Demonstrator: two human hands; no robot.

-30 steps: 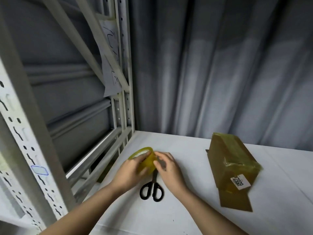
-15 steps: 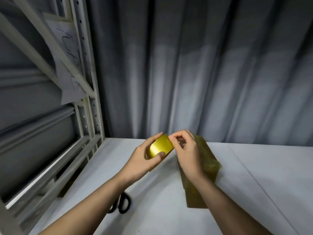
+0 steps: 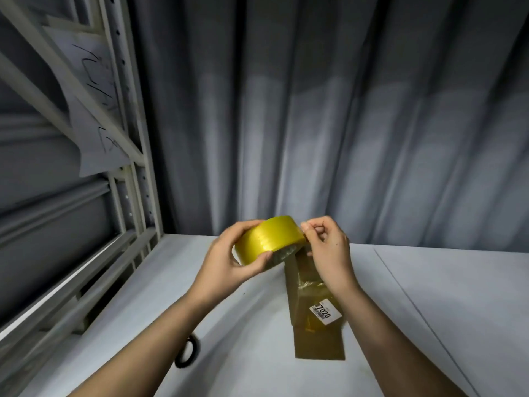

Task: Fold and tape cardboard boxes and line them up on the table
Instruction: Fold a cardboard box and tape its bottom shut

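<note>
Left hand [image 3: 229, 265] grips tape roll [image 3: 269, 239] above the table [image 3: 458, 296], thumb under, fingers over. Right hand [image 3: 329, 250] pinches at roll's right edge; tape end unclear. Box [image 3: 312, 305] below, partly hidden by right wrist. Scissors [image 3: 187, 352] mostly behind left forearm.

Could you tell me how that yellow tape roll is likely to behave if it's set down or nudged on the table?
The tape roll is round, so on its edge it would probably roll across the smooth white table; flat on its side it should stay. Its glossy surface looks somewhat slippery. The left hand holds it up alone, suggesting it is fairly light.
</note>
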